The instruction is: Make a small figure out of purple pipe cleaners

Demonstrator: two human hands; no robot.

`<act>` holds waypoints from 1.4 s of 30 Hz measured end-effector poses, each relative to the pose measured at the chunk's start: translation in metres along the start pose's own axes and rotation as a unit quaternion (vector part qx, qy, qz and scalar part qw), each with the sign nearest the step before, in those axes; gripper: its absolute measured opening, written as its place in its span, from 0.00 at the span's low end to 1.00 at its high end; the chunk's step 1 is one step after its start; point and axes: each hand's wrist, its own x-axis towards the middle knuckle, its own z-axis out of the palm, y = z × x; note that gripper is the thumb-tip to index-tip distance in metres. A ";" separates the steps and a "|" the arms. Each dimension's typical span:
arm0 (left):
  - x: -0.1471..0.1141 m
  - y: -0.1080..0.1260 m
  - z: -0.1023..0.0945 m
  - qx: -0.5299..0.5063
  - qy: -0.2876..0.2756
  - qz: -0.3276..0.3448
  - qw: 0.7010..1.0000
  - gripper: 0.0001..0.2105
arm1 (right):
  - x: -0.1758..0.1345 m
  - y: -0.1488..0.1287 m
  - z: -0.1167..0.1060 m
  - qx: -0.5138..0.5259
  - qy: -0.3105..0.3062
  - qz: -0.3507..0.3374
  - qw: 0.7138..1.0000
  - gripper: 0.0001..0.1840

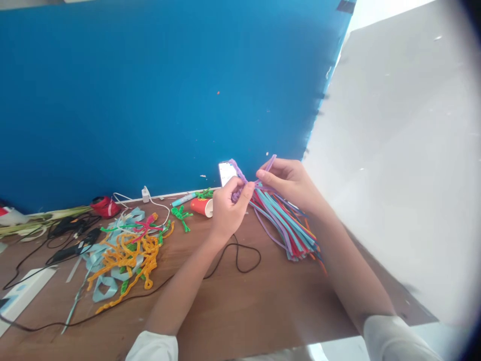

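My left hand is closed, pinching a purple pipe cleaner whose twisted part sticks up above the fingers. My right hand is closed on another stretch of the same purple strand, its tip pointing up past the thumb. Between the hands the strand runs across in the air. Below and behind my right hand lies a bundle of loose pipe cleaners in blue, purple, red and orange. A lit phone leans against the blue wall behind my left hand, partly hidden by it.
A red paper cup lies on its side beside a green pipe-cleaner figure and a light-blue marker. Left are tangled orange pipe cleaners with blue ribbon, a white charger and a power strip. A black cable crosses the table.
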 end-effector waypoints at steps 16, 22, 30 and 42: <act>0.004 0.004 0.005 -0.523 -0.179 -0.387 0.738 0.13 | 0.000 -0.010 -0.031 -0.210 -0.156 -0.229 0.938 0.13; -0.001 0.007 0.012 -0.578 -0.178 -0.422 0.676 0.17 | 0.001 -0.007 -0.031 -0.235 -0.181 -0.204 0.933 0.07; -0.004 0.010 0.012 -0.510 -0.189 -0.387 0.745 0.17 | 0.000 -0.009 -0.035 -0.201 -0.217 -0.158 0.942 0.09; -0.009 0.008 0.018 -0.506 -0.155 -0.357 0.770 0.07 | 0.000 -0.006 -0.034 -0.272 -0.202 -0.179 0.924 0.10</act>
